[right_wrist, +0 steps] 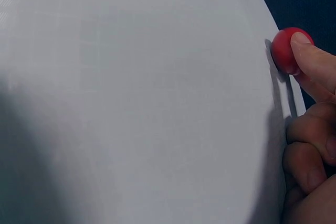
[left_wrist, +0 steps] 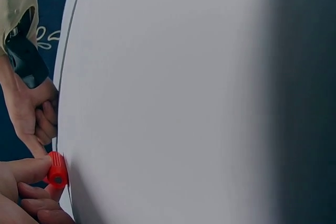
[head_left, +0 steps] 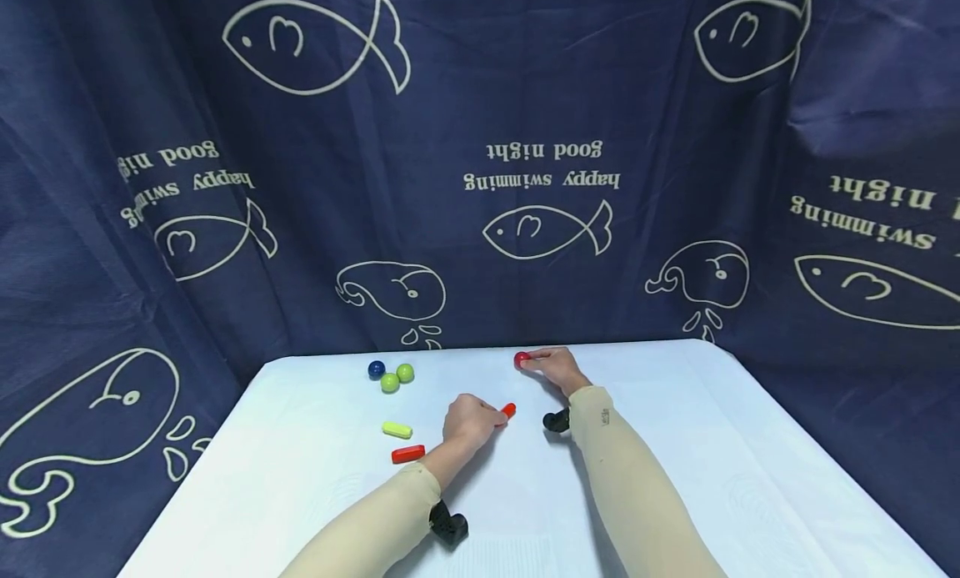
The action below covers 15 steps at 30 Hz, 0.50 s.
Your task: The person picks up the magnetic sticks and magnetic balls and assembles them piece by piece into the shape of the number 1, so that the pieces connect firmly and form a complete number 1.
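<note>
Near the middle of the table, my left hand [head_left: 468,419] pinches a short red ribbed stick [head_left: 509,410] between thumb and finger. In the left wrist view one end of the red stick [left_wrist: 58,170] shows a dark round spot. Farther back, my right hand [head_left: 557,368] pinches a small red ball [head_left: 521,359] close to the table's far edge. The right wrist view shows the thumb on the red ball [right_wrist: 287,50], with the other fingers curled below. The ball's underside is partly hidden, so I cannot tell whether it touches the table.
On the left of the white table [head_left: 300,478] are a dark blue ball [head_left: 377,369] and two green balls, one [head_left: 405,373] behind the other [head_left: 389,383]. Nearer lie a yellow stick [head_left: 397,429] and a red stick [head_left: 408,454]. A dark blue curtain [head_left: 465,77] hangs behind.
</note>
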### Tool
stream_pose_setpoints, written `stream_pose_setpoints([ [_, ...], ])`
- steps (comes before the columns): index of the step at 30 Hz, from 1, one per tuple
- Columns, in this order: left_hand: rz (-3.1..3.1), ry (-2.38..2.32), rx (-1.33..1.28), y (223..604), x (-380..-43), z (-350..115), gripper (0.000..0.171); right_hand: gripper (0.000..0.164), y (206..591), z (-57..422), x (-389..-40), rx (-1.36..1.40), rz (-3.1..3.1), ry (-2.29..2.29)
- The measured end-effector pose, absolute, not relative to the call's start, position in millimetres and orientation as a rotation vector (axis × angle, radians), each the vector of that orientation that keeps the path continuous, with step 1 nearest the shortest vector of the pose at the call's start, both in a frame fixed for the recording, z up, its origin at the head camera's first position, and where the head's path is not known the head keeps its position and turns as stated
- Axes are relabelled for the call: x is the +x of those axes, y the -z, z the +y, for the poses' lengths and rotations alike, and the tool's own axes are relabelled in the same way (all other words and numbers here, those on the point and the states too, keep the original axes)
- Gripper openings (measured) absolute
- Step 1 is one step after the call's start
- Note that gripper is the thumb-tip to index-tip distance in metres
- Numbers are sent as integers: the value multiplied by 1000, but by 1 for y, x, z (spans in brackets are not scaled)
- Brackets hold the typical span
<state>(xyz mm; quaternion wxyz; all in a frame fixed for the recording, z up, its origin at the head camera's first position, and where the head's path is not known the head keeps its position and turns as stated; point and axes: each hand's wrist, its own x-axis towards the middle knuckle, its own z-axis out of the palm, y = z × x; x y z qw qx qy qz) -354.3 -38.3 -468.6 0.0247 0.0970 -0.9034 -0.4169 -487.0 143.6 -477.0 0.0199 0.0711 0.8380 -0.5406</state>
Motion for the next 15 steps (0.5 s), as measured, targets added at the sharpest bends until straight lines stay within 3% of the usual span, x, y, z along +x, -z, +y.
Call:
stream_pose_setpoints([
  [15, -2734, 1320, 432, 468, -366, -22, 14, 39, 477, 142, -487, 233, 2593, 1703],
])
